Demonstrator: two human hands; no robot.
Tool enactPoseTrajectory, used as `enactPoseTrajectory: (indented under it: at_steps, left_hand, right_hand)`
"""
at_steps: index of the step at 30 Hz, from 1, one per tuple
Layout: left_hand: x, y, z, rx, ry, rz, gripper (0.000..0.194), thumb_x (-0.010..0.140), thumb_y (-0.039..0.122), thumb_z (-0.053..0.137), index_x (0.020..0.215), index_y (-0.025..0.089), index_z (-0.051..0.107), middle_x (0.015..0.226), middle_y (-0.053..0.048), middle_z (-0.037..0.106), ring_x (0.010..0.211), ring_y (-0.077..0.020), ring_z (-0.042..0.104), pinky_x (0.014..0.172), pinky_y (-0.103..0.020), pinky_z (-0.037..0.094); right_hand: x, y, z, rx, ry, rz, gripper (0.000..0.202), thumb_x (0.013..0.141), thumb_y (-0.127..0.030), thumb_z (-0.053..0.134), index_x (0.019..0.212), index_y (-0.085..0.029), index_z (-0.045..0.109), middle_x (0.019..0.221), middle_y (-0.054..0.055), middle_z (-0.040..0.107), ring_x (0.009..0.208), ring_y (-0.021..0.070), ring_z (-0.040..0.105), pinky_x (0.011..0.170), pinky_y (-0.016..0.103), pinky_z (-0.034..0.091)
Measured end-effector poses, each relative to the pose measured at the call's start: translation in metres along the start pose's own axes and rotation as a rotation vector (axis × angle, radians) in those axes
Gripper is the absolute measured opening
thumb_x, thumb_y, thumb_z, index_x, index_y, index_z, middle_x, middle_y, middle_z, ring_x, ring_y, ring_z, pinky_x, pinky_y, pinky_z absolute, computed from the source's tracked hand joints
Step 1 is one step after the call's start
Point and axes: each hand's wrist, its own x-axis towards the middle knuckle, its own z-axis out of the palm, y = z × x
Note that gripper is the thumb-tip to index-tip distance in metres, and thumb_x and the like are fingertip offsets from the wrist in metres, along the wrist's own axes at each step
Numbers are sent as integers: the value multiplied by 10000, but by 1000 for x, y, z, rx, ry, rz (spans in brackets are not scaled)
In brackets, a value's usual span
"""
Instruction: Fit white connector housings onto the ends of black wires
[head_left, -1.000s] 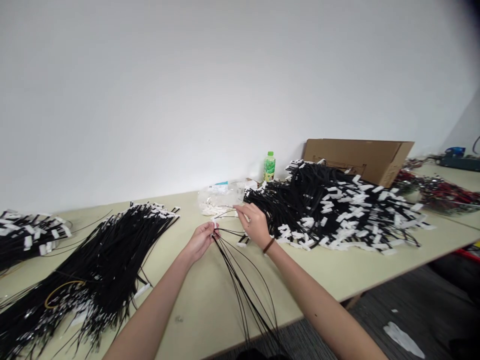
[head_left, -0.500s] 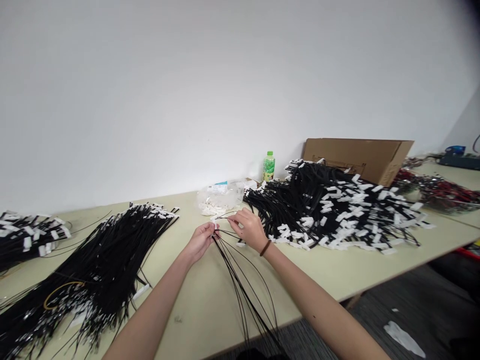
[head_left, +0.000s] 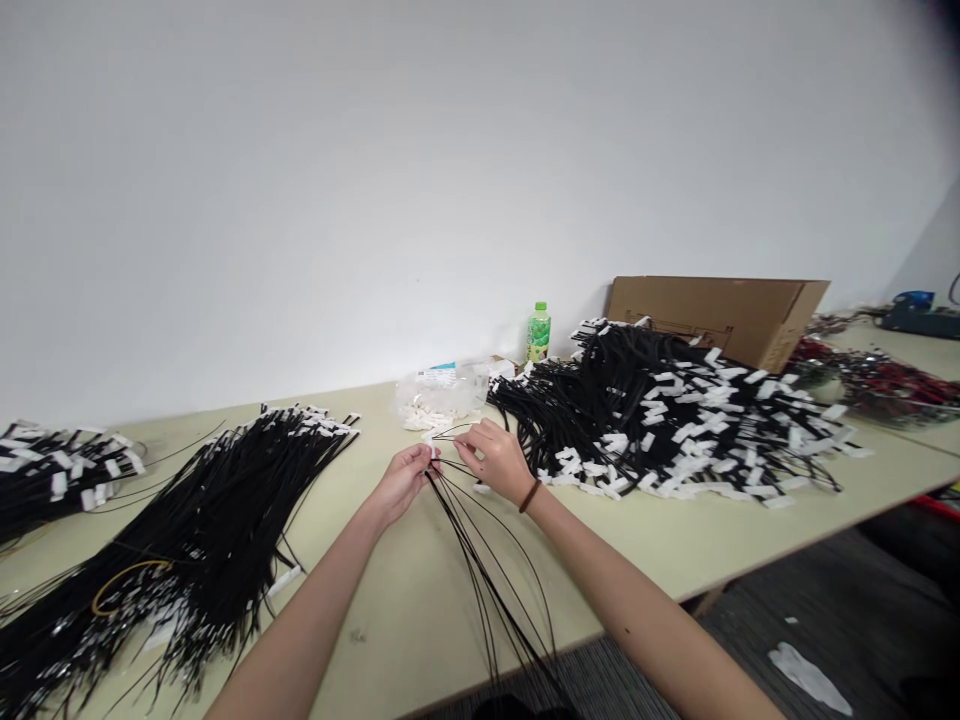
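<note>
Near the middle of the table, my left hand point(head_left: 403, 482) pinches a small white connector point(head_left: 430, 452) between thumb and fingers. Several thin black wires point(head_left: 480, 575) run from it, hanging down over the table's front edge. Just to the right, my right hand point(head_left: 491, 455) is closed, its fingertips pinching a thin black wire point(head_left: 448, 433) close to the connector. Whether the wire's tip sits inside the connector is too small to tell. Behind my hands lies a clear plastic bag point(head_left: 441, 397) of small white parts.
Bundles of black wires point(head_left: 187, 540) with white ends lie at the left. At the right rises a large pile of black cables point(head_left: 622, 400) with white connectors, before a cardboard box point(head_left: 705, 305). A green-capped bottle point(head_left: 538, 335) stands by the wall.
Both hands hold nearly the same place and grip. Only a very slight shift of the right fingertips and the view shows.
</note>
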Motion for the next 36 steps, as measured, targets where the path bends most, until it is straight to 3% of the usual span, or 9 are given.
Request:
enactPoseTrajectory:
  at_steps: [36]
  left_hand:
    - [-1, 1, 2, 30, -28, -9, 204, 671, 294, 689, 728, 118, 603, 781, -27, 559, 653, -100, 492, 680, -248, 409]
  right_hand:
    - [-3, 2, 7, 33, -56, 15, 117, 833, -145, 501, 748, -161, 580, 684, 23, 578, 698, 145, 512, 659, 234, 379]
